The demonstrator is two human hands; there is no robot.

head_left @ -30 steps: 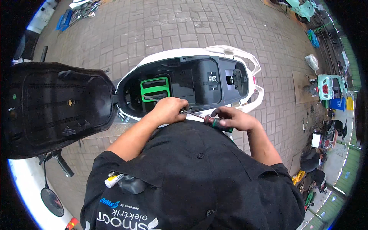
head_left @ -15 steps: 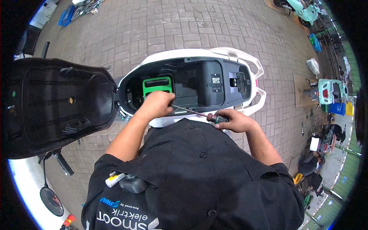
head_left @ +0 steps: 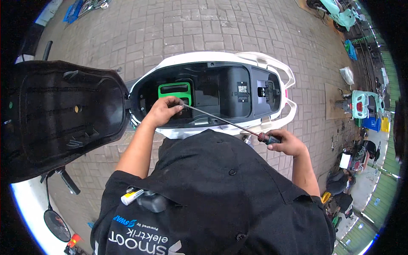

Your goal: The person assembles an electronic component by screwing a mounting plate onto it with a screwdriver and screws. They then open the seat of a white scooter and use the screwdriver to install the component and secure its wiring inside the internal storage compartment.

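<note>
"What's the right grip (head_left: 287,143) doing?"

"It's wrapped around the dark red and black handle of a screwdriver (head_left: 233,124), fingers curled over and thumb along the near side."

"And the left grip (head_left: 162,112)?"

"Nearly closed. Thumb and forefinger pinch the far end of the long metal shaft. I can't tell whether some small piece sits between them as well."

"Where does the screwdriver lie?"

"In the air, slanting across the near edge of the open storage compartment (head_left: 233,102). Its tip end is over the compartment's left part, its handle outside that near edge, toward the right."

"What's around it?"

"A green frame (head_left: 174,88) in the compartment's left part, just beyond the left fingers. The white scooter body (head_left: 195,56) rims the compartment, and the black seat (head_left: 63,110) is swung open past its left end."

"And beyond the far edge?"

"Paving bricks (head_left: 204,25)."
</note>
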